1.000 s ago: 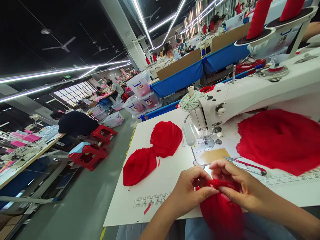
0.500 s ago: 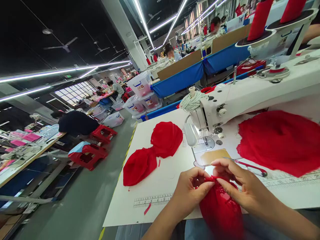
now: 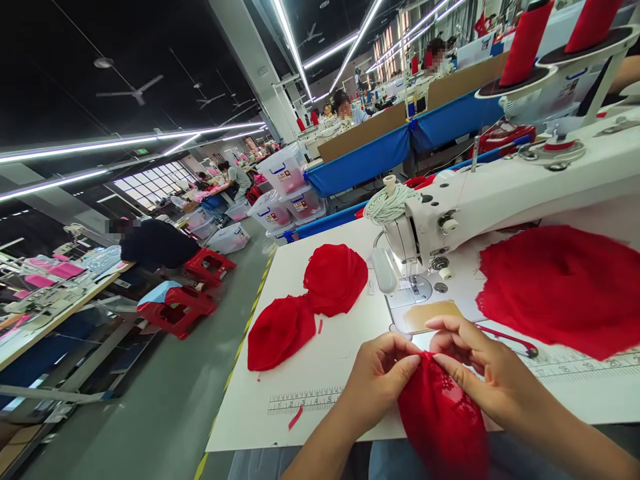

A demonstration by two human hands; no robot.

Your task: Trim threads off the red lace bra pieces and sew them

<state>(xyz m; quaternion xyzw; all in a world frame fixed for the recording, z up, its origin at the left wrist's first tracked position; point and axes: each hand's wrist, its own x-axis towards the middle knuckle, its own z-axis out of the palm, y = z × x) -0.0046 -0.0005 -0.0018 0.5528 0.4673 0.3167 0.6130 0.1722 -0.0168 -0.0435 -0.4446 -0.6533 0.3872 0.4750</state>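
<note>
Between my hands hangs a piece of red lace fabric (image 3: 443, 413), drooping over the table's front edge toward my lap. My left hand (image 3: 383, 377) pinches its top edge between thumb and fingers. On the other side, my right hand (image 3: 473, 363) pinches the same edge close by. Just beyond them is the sewing machine (image 3: 425, 227), its needle area lit above the metal plate. Red-handled thread snips (image 3: 515, 340) lie partly hidden behind my right hand. Two joined stacks of red cup-shaped fabric (image 3: 335, 279) rest to the left of the machine.
A pile of red fabric (image 3: 560, 287) lies under the machine arm. Red thread cones (image 3: 525, 47) stand at the upper right. A printed ruler (image 3: 305, 401) runs along the white table (image 3: 240, 427). Plastic bins (image 3: 285, 170), red stools (image 3: 175, 310) and co-workers are beyond.
My hands have spread the top edge of the red lace fabric slightly, and its lace face shows more. The view has shifted a little.
</note>
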